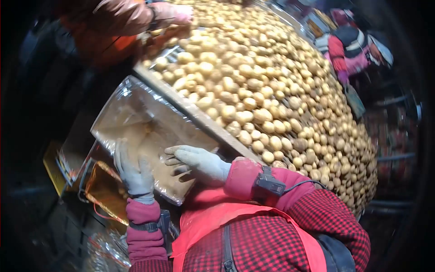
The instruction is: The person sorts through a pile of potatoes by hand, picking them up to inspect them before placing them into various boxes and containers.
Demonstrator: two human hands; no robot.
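A box (120,119) lined with clear plastic and brown paper stands in front of me, below the edge of the potato table. My left hand (134,174), in a grey glove, lies over the box's near left side with its fingers stretched out. Over the right part of the lining is my right hand (197,163), also gloved, its fingers spread and pointing left. Neither hand shows anything gripped. Whether the fingertips press on the lining is hard to tell. Many potatoes (263,115) lie heaped just beyond the box.
A wooden rail (199,115) edges the potato heap. Another person's sleeve (118,18) and gloved hand reach in at the upper left. A further person (346,47) stands at the far right. Left of me are an orange-lined container (105,190) and crumpled clear plastic (106,251).
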